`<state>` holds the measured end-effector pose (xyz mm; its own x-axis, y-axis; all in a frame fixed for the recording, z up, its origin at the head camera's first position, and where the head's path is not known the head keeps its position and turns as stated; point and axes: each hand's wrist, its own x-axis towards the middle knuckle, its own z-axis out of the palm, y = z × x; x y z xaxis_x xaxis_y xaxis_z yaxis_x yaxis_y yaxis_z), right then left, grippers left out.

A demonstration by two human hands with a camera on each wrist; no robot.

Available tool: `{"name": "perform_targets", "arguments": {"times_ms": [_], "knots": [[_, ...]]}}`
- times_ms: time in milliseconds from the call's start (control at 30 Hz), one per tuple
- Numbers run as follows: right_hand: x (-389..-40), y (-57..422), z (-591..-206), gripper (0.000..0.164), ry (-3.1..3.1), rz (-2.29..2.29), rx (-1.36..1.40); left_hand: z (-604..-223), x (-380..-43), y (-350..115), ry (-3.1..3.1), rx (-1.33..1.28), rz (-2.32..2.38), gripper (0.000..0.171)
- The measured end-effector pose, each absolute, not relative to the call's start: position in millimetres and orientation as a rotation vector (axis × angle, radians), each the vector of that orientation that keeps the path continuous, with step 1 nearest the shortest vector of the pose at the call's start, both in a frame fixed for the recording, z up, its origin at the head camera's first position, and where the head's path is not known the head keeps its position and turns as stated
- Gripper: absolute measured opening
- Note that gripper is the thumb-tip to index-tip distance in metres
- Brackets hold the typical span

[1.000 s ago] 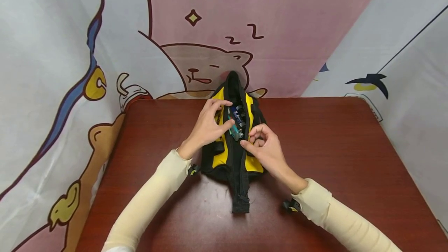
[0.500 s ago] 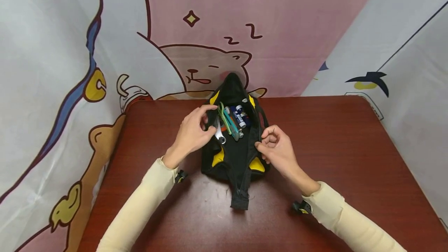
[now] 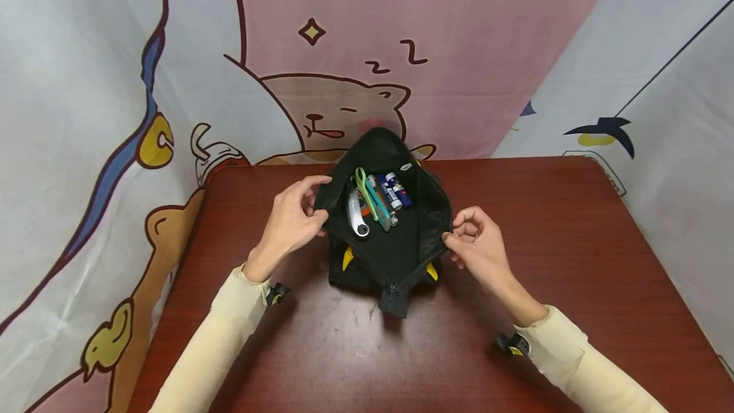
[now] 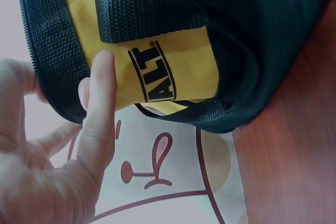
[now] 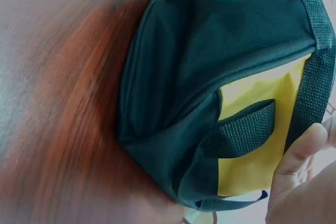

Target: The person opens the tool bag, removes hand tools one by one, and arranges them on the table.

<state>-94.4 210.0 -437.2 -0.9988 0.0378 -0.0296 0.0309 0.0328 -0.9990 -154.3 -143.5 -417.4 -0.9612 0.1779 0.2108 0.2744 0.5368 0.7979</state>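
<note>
Reddish table (image 3: 361,368) is filling lower frame; mid-frame, left hand (image 3: 289,218) and right hand (image 3: 478,241) are pinching the bag (image 3: 395,247), parting it wider, exposing tools (image 3: 378,206).

In the left wrist view, black capitals "ALT" (image 4: 157,71) are running toward eleven o'clock on the yellow panel (image 4: 189,61) of the bag (image 4: 252,19). Near twelve o'clock on the wall cloth (image 3: 487,30), two Zs (image 3: 410,53) are showing; print on a blue tube (image 3: 392,192) is appearing too small to read.
</note>
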Motion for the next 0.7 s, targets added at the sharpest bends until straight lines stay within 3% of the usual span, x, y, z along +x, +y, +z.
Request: {"name": "perform_targets", "arguments": {"times_ms": [700], "knots": [[-100.5, 203.9, -431.7, 0.033, -2.159, 2.175, -0.035, -422.8, -150.1, -145.8, -2.609, -0.399, -1.446, 0.062]]}}
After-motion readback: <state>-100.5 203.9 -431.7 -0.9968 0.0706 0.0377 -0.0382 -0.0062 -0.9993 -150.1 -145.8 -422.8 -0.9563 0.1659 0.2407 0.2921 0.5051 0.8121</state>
